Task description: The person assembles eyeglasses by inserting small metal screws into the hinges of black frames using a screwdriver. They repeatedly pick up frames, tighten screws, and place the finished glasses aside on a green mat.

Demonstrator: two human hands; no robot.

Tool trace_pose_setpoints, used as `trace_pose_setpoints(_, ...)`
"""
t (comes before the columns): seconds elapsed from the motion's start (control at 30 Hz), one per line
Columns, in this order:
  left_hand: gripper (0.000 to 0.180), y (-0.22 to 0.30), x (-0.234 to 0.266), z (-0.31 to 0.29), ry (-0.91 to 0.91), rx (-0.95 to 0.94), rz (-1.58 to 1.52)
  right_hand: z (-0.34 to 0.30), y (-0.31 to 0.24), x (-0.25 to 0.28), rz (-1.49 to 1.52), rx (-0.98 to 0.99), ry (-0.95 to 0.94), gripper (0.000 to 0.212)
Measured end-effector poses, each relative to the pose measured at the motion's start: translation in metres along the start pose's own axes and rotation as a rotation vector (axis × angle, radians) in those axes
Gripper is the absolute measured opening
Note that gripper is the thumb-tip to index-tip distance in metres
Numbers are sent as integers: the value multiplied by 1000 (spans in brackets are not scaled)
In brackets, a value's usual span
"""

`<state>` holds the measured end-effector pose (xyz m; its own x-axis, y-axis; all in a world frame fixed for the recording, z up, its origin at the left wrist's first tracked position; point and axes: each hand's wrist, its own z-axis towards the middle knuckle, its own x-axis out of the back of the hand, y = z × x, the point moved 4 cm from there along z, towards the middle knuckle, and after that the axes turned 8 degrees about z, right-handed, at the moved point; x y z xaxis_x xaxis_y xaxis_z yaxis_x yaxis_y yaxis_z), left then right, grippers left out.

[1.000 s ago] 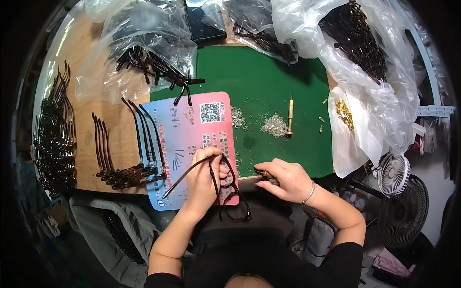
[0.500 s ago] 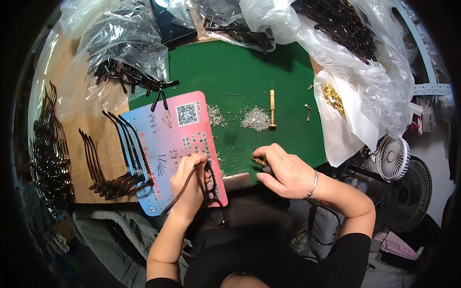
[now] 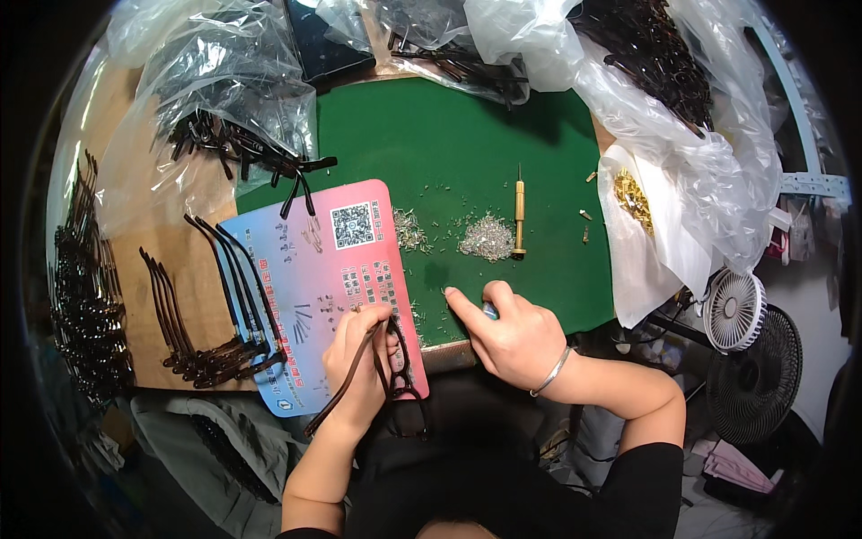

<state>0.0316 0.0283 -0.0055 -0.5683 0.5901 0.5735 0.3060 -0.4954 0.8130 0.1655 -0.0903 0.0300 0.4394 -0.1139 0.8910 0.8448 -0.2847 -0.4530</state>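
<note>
Left hand [image 3: 357,359]: fingers closed on a dark glasses frame [image 3: 395,364], one temple arm slanting down-left past the wrist
Glasses frame: held over the near edge of the pink and blue card [image 3: 319,278], above the person's lap
Right hand [image 3: 507,334]: resting on the green mat [image 3: 449,153], forefinger stretched toward tiny scattered screws, the other fingers curled around a small blue item
Screw pile [image 3: 488,239]: on the mat, well beyond the right hand
Screwdriver [image 3: 519,211]: wooden-handled, lying just beside the pile
Loose temple arms [image 3: 215,305]: rowed on the surface, left of the card
</note>
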Motion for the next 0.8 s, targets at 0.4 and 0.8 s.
trace_pose_setpoints(0.4, 15, 8, 2, 9, -59, 0, 22, 6, -5, 2, -59, -14, -10, 45)
trace_pose_setpoints(0.8, 15, 1, 2, 16, -111, -44, -51, 21, -4, -13, 454, 109, -235, 38)
